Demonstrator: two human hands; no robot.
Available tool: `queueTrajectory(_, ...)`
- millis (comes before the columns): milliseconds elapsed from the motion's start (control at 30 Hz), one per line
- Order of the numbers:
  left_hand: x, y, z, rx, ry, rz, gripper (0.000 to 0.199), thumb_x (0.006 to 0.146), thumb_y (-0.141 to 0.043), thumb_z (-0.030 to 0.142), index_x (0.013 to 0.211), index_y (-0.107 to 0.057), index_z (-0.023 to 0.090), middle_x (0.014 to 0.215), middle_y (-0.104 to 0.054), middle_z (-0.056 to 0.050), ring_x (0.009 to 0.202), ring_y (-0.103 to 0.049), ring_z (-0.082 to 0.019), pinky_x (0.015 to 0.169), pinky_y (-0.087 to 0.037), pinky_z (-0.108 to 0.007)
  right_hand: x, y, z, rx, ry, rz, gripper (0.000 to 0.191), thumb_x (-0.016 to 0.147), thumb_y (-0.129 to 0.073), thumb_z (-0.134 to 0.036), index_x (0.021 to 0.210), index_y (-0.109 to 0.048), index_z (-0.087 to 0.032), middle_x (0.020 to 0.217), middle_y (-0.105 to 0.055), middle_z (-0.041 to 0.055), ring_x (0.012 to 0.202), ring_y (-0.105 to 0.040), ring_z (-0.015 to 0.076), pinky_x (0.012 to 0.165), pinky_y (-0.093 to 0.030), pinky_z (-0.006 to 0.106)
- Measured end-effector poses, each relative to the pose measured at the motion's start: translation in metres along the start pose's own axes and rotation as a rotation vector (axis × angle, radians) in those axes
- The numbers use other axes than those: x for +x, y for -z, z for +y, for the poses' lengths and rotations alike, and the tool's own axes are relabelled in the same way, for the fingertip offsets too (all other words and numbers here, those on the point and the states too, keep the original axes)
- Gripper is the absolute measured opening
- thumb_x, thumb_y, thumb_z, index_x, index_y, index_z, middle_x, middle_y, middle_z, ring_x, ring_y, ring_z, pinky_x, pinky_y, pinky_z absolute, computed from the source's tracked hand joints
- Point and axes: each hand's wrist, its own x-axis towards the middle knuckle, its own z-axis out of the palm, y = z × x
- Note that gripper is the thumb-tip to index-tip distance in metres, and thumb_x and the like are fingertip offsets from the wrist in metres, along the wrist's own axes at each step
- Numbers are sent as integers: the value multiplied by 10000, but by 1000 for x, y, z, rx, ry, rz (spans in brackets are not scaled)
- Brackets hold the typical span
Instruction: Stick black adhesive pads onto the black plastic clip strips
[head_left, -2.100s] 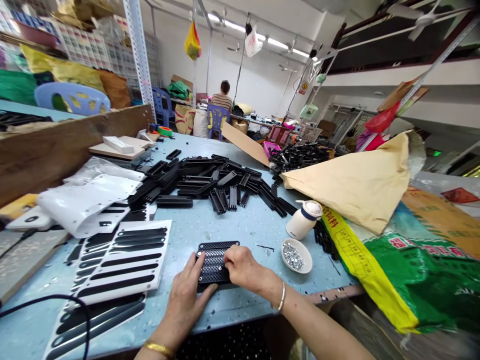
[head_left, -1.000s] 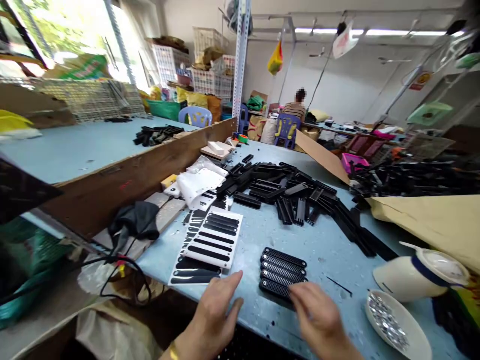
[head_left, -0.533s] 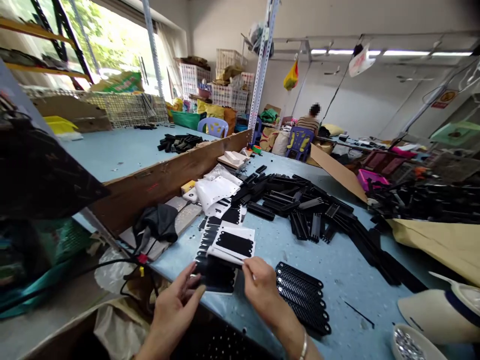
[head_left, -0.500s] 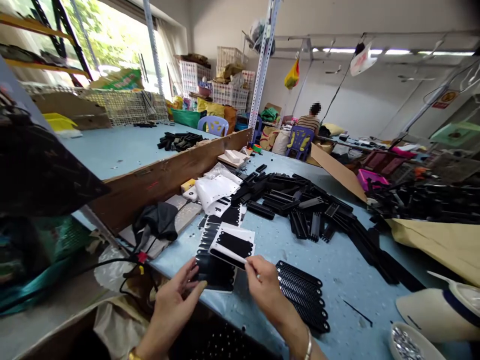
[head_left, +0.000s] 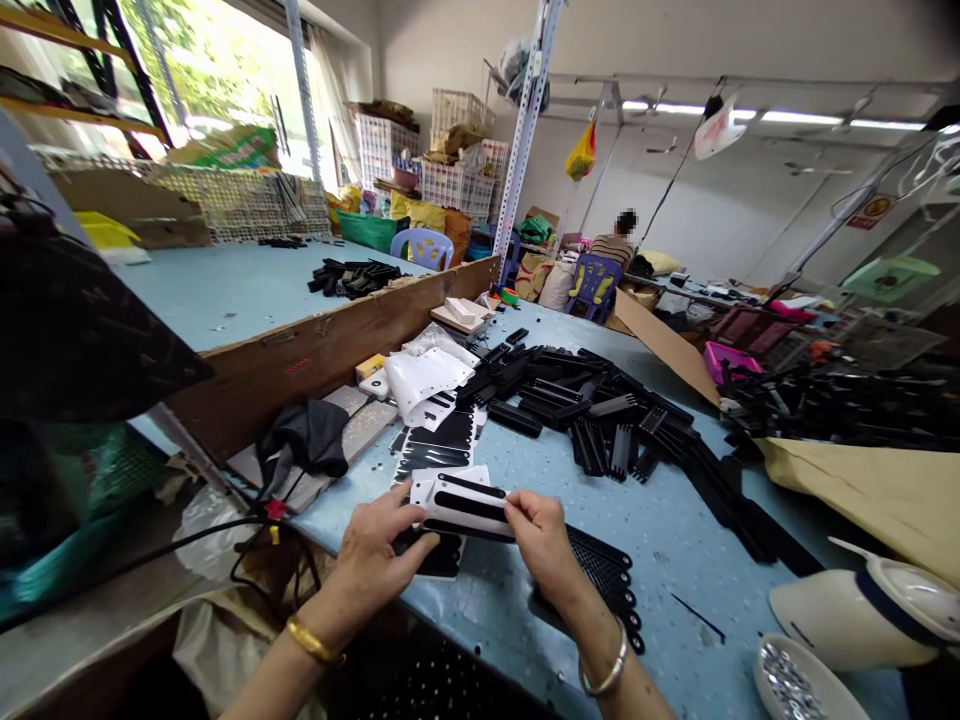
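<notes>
A white backing sheet [head_left: 459, 519] with black rounded strips on it is held in front of me, slightly bent. My right hand [head_left: 541, 535] pinches its right end between thumb and fingers. At its left end are the fingers of my left hand [head_left: 381, 540], the index finger over the sheet and the thumb lower down. Beneath and behind lies a stack of black strip sheets [head_left: 442, 445], partly hidden by the held sheet. Beside my right wrist, a row of black textured strips with eyelets [head_left: 600, 565] lies partly covered.
A heap of black strips [head_left: 570, 395] covers the table's middle. At right stand a cream jug [head_left: 832, 610] and a bowl of small metal parts [head_left: 787, 685]. A dark cloth [head_left: 307, 440] lies left, near a wooden divider [head_left: 255, 385]. A seated person [head_left: 613, 245] is far back.
My left hand has moved up and right to the held sheet's left end. The sheet has tilted and bent, and white now shows between its black strips.
</notes>
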Motion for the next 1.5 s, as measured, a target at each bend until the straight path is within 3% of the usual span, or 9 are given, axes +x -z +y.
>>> queueTrajectory(67, 4, 4, 3, -86, 33, -71, 80, 582, -748, 225, 656, -718, 211, 732, -682, -34, 773, -605, -224, 788, -466, -324, 7, 3, -1, -19, 18, 30, 286, 848, -450, -264, 652, -629, -156, 584, -586, 12, 585, -534, 151, 547, -382, 231)
queueTrajectory(200, 2, 0, 6, -238, 135, -191, 185, 698, -700, 341, 647, -658, 168, 576, -621, -13, 542, -548, -155, 534, -425, -241, 18, 1, -1, -92, 80, 84, 303, 889, -426, -238, 719, -661, -152, 653, -634, 52, 632, -575, 180, 600, -422, 265)
queueTrajectory(367, -20, -14, -1, -748, 413, -371, 297, 710, -752, 366, 883, -707, 129, 737, -705, -70, 632, -620, -178, 638, -487, -280, 3, -7, 1, -212, 176, 93, 220, 800, -511, -122, 877, -716, -145, 905, -707, 141, 863, -623, 286, 813, -441, 413)
queueTrajectory(600, -61, -22, -7, -841, 560, -292, 270, 701, -797, 312, 895, -765, 127, 694, -695, -36, 598, -561, -128, 566, -403, -205, -58, -31, -12, -85, 478, -20, 211, 828, -621, -204, 1017, -711, -183, 1021, -720, 109, 954, -636, 264, 887, -482, 421)
queueTrajectory(867, -70, -34, -10, -704, 520, -316, 266, 730, -753, 371, 850, -783, 136, 677, -702, -31, 571, -525, -126, 551, -370, -213, -76, -40, 1, 391, -9, -218, 212, 777, -695, -270, 959, -780, -202, 880, -765, 87, 821, -707, 231, 755, -547, 335)
queueTrajectory(1033, -65, -36, -12, -655, 502, -331, 322, 700, -769, 404, 877, -775, 135, 699, -717, -45, 585, -570, -153, 544, -415, -225, -72, -38, -3, 477, -127, -200, 175, 808, -648, -251, 900, -793, -218, 872, -771, 64, 823, -705, 216, 756, -528, 308)
queueTrajectory(1200, -66, -36, -13, -695, 524, -327, 341, 682, -789, 381, 918, -761, 136, 728, -737, -65, 643, -655, -204, 605, -508, -273, -63, -47, -4, 544, -266, -160, 216, 811, -645, -323, 814, -761, -141, 761, -750, 80, 665, -672, 194, 599, -501, 277)
queueTrajectory(1333, -57, -28, -18, -636, 552, -302, 397, 664, -792, 378, 977, -733, 141, 745, -751, -66, 632, -679, -215, 634, -544, -301, -40, -17, -12, 733, -307, 76, 215, 768, -721, -345, 827, -705, -140, 703, -719, 51, 658, -662, 171, 620, -519, 273)
queueTrajectory(1500, -42, -12, -31, -132, 408, -210, 542, 657, -720, 407, 1148, -672, 182, 677, -735, -33, 631, -693, -257, 580, -541, -301, -36, 66, -7, 812, -226, 476, 297, 786, -730, -367, 1004, -698, -168, 689, -667, 9, 528, -608, 134, 517, -516, 282)
